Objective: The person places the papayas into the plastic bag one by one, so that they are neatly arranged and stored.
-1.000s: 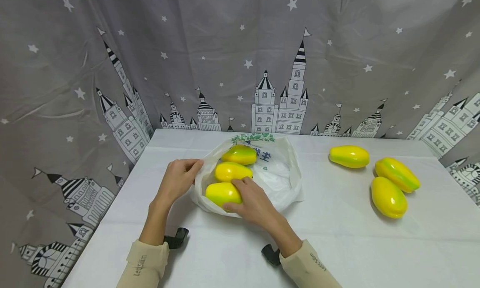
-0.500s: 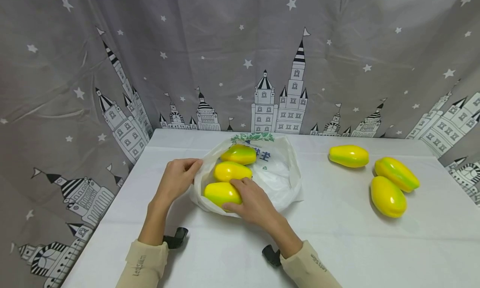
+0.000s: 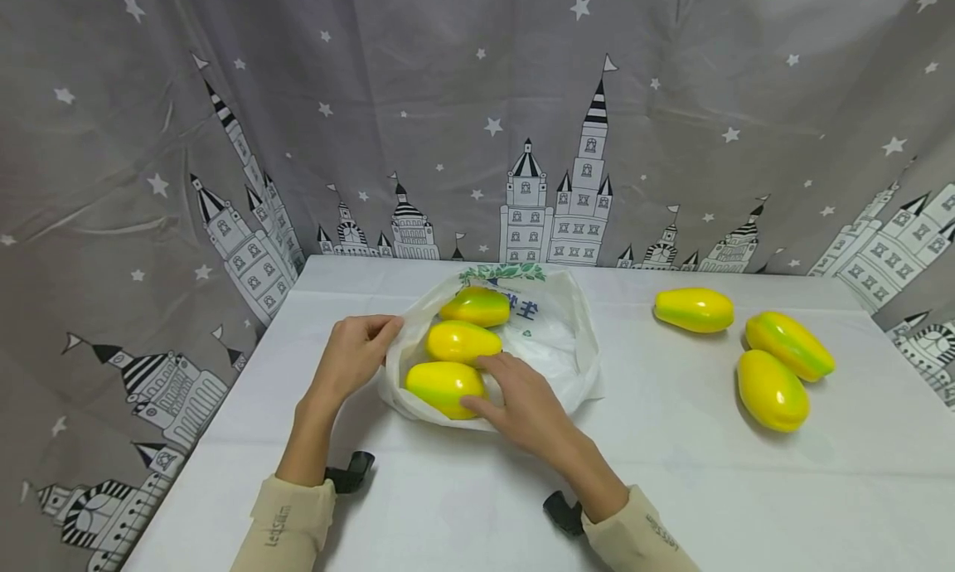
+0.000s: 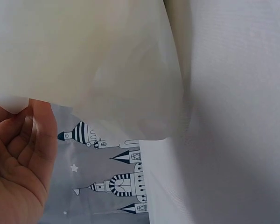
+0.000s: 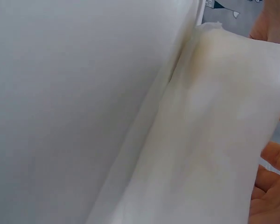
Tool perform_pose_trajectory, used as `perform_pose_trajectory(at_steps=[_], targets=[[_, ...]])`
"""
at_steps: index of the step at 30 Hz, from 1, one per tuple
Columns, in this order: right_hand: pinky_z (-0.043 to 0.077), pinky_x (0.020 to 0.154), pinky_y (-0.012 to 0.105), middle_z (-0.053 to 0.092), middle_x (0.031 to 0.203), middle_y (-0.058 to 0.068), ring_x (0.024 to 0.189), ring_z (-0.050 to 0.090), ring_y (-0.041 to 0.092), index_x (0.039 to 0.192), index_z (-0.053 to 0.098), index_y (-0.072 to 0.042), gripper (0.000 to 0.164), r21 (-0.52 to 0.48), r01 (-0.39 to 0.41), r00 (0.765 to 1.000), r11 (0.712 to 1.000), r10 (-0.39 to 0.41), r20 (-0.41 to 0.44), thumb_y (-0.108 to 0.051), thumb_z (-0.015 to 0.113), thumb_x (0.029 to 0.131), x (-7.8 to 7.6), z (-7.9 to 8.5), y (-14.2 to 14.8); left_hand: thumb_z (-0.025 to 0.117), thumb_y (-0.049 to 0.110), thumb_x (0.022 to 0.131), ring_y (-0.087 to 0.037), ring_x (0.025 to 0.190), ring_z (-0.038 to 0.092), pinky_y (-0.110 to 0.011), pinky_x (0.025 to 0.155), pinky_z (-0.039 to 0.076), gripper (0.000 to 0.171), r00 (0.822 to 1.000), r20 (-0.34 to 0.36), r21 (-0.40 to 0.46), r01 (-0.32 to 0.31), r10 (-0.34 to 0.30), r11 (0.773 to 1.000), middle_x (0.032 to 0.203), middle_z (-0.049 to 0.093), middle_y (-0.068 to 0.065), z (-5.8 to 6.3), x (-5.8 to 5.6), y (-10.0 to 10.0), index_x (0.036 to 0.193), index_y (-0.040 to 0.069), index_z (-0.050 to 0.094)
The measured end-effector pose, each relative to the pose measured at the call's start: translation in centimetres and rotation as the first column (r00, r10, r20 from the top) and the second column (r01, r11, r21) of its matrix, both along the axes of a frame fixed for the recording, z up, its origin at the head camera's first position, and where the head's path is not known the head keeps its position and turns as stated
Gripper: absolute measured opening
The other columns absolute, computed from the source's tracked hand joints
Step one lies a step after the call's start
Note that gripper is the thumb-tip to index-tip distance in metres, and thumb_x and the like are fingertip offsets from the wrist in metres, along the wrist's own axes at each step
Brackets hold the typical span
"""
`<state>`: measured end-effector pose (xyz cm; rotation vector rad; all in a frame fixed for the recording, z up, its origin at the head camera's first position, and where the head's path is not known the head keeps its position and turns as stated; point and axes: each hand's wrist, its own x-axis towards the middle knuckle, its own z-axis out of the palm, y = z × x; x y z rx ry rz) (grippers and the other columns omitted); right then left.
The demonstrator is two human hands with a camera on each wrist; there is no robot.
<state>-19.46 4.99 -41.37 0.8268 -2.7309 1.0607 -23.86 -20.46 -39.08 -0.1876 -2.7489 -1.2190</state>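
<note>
A white plastic bag (image 3: 548, 356) lies on the table with its mouth spread, and three yellow-green papayas rest inside it: a back papaya (image 3: 476, 307), a middle papaya (image 3: 461, 341) and a front papaya (image 3: 444, 388). My left hand (image 3: 354, 352) pinches the bag's left rim between thumb and fingers. In the left wrist view the bag wall (image 4: 116, 84) hangs above that hand. My right hand (image 3: 525, 402) is at the bag's front right, thumb and fingers spread beside the front papaya. Its fingertips are close to the middle papaya; whether they touch it I cannot tell.
Three more papayas lie on the white table (image 3: 671, 506) at the right: one at the back (image 3: 695, 310), two touching each other, a far one (image 3: 789, 346) and a near one (image 3: 773, 391). A grey curtain (image 3: 448, 99) printed with castles and stars hangs behind.
My right hand has let go of the front papaya and shifted slightly right. That papaya stays in the bag, and my left hand keeps its place on the rim.
</note>
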Motion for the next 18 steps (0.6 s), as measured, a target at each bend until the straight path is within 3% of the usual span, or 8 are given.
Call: perform_pose_trajectory(at_steps=[6, 18], targets=[[0.046, 0.098, 0.042, 0.063, 0.124, 0.009, 0.114, 0.057, 0.023, 0.130, 0.060, -0.005, 0.047, -0.032, -0.001, 1.000, 0.999, 0.001, -0.020, -0.031, 0.072, 0.091, 0.5, 0.2, 1.4, 0.052, 0.030, 0.103, -0.020, 0.070, 0.062, -0.034, 0.067, 0.052, 0.041, 1.000, 0.006, -0.001, 0.000, 0.000, 1.000, 0.101, 0.071, -0.014, 0.0, -0.1, 0.1, 0.125, -0.002, 0.066], [0.047, 0.097, 0.041, 0.065, 0.121, 0.004, 0.113, 0.058, 0.023, 0.125, 0.064, -0.005, 0.044, 0.027, 0.058, 0.995, 0.998, -0.056, -0.083, -0.026, 0.076, 0.088, 1.5, 1.1, 4.1, 0.052, 0.032, 0.104, -0.020, 0.073, 0.062, -0.034, 0.069, 0.052, 0.043, 1.000, 0.023, -0.004, -0.008, 0.008, 1.000, 0.106, 0.070, -0.015, 0.0, 0.0, 0.2, 0.127, -0.001, 0.065]])
